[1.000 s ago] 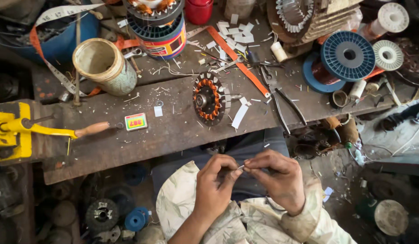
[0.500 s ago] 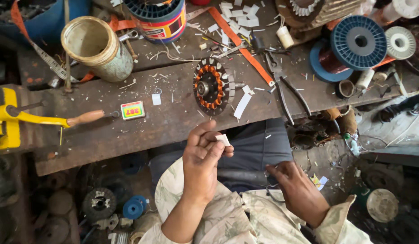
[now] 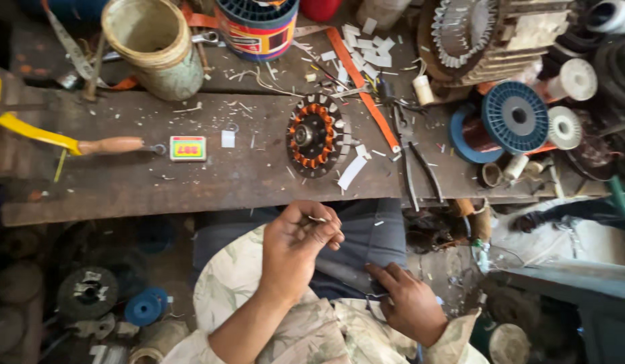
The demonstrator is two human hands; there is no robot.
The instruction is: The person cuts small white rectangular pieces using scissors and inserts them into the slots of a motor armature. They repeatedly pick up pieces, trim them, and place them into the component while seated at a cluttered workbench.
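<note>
Head view, looking down: my left hand (image 3: 300,244) pinches what seems a small pale strip (image 3: 318,219) between fingertips, just below the wooden workbench (image 3: 191,182) edge. My right hand (image 3: 405,301) rests lower on my lap, fingers curled around something dark I cannot identify. A motor stator (image 3: 315,135) lies on the bench above.

There is a single view, from a camera worn on the person's head, looking almost straight down from above. It faces the lap and the wooden workbench (image 3: 191,182) beyond, which runs left to right across the far half of the frame. The left hand (image 3: 295,246) and right hand (image 3: 407,303) lie near, low in the picture, close beneath the camera. The floor shows at both sides.
</note>
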